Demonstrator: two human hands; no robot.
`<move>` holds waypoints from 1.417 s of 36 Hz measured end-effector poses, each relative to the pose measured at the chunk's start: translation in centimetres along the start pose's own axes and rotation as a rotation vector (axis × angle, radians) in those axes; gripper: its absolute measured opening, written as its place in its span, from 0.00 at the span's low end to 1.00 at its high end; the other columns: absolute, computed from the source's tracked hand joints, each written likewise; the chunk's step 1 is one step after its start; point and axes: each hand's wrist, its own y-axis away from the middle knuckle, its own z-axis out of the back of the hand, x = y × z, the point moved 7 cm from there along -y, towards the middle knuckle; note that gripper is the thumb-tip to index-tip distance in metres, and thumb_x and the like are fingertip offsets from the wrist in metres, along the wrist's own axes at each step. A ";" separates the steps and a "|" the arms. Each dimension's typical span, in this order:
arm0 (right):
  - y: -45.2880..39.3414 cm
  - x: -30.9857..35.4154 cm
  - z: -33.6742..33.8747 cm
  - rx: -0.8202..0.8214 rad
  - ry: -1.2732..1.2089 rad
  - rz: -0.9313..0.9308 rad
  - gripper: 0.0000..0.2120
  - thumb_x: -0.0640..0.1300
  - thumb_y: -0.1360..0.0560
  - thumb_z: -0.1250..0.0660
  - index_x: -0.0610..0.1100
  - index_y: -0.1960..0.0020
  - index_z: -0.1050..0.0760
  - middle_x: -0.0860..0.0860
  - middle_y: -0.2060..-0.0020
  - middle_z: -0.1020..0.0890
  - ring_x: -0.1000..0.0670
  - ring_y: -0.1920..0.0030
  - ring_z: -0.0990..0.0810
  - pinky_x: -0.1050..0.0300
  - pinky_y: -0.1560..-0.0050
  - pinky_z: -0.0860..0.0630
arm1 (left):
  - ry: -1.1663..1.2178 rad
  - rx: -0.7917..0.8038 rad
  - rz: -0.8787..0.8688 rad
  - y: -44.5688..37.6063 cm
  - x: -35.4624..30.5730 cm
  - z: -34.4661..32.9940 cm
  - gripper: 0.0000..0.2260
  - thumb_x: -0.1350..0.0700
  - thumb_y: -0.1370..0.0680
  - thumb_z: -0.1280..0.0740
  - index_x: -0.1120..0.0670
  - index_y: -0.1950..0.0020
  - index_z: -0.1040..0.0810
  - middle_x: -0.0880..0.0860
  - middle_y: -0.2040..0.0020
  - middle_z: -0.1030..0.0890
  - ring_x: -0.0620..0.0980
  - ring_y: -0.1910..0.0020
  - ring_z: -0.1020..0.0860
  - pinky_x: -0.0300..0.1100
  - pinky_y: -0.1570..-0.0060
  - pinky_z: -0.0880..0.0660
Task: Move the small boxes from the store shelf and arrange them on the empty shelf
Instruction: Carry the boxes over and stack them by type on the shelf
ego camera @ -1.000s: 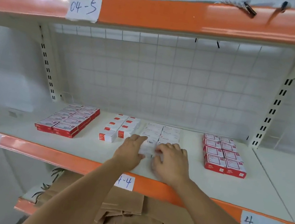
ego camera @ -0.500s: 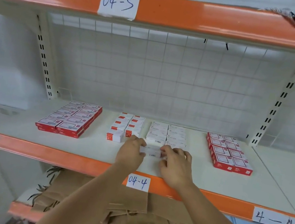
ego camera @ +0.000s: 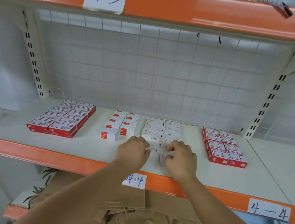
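Observation:
Four groups of small boxes lie on the white shelf point(ego camera: 210, 174) labelled 04-4: red boxes at the left point(ego camera: 63, 116), white-and-red boxes point(ego camera: 120, 125), white staple boxes in the middle point(ego camera: 161, 130) and red boxes at the right point(ego camera: 223, 147). My left hand point(ego camera: 132, 151) and my right hand point(ego camera: 181, 160) sit at the front of the white staple rows. A small white box point(ego camera: 153, 148) lies at the fingertips of the left hand. The right hand pinches another small white box point(ego camera: 162, 159), tilted on edge.
The orange shelf 04-5 point(ego camera: 181, 7) hangs overhead. A wire grid point(ego camera: 150, 69) backs the bay, with slotted uprights point(ego camera: 32, 56) at both sides. Brown paper bags point(ego camera: 144, 216) are piled on the shelf below. Bare shelf lies right of the red boxes.
The hands have drawn apart; one white box held between them before is now two, one at the left fingertips and one tilted in the right hand. The camera has tipped slightly.

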 end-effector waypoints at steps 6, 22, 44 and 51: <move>-0.2 -1.5 -0.2 0.189 0.065 0.072 0.19 0.40 0.29 0.37 0.48 0.39 0.32 0.53 0.39 0.28 0.49 0.39 0.32 0.54 0.42 0.37 | 0.023 0.124 0.008 -0.3 -0.7 -0.9 0.21 0.47 0.17 0.47 0.52 0.25 0.35 0.48 0.25 0.35 0.46 0.26 0.39 0.43 0.33 0.35; 0.2 -2.5 -0.5 0.130 0.065 0.094 0.20 0.42 0.28 0.36 0.49 0.36 0.30 0.51 0.37 0.30 0.48 0.40 0.32 0.57 0.44 0.33 | 0.017 0.179 0.045 -0.8 -0.4 -2.3 0.22 0.50 0.16 0.48 0.52 0.22 0.45 0.50 0.22 0.43 0.49 0.23 0.47 0.45 0.26 0.46; 0.2 1.0 -1.6 0.122 -0.087 0.182 0.12 0.34 0.26 0.37 0.42 0.46 0.21 0.49 0.47 0.23 0.49 0.48 0.23 0.60 0.50 0.29 | 0.254 -0.051 -0.043 0.3 -0.6 -0.3 0.22 0.42 0.27 0.31 0.49 0.36 0.24 0.45 0.38 0.25 0.45 0.36 0.33 0.39 0.37 0.37; 0.3 1.9 -1.6 0.116 -0.073 0.195 0.18 0.34 0.25 0.42 0.45 0.42 0.20 0.50 0.43 0.19 0.48 0.43 0.22 0.59 0.45 0.29 | 0.202 -0.055 -0.021 0.3 -0.4 -0.1 0.13 0.55 0.22 0.34 0.47 0.38 0.22 0.45 0.39 0.23 0.47 0.37 0.31 0.38 0.39 0.35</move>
